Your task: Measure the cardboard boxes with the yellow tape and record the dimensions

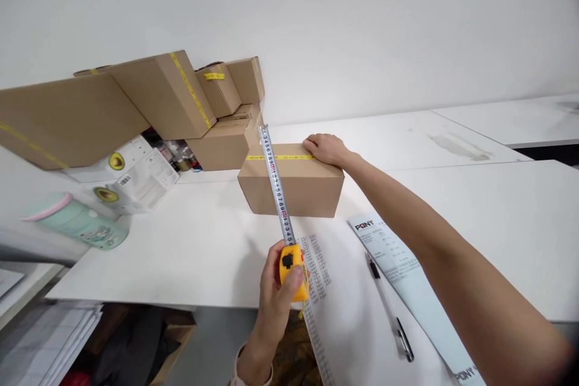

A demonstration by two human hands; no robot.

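Note:
My left hand [277, 289] grips a yellow tape measure [293, 277] at the table's near edge. Its white blade [275, 184] runs out over a small cardboard box [289, 190] sealed with yellow tape. The blade's tip reaches past the box's far top edge. My right hand [326, 149] lies on the box's far right top corner, fingers curled over the edge and pressing down. The box stands on the white table [199, 241].
Several cardboard boxes [167, 93] are stacked at the back left, with white cartons [131, 178] and a mint-green canister [79, 222] lying on its side. Printed sheets [335, 313] and a pen [389, 313] lie near my right arm. More white tables [497, 132] extend to the right.

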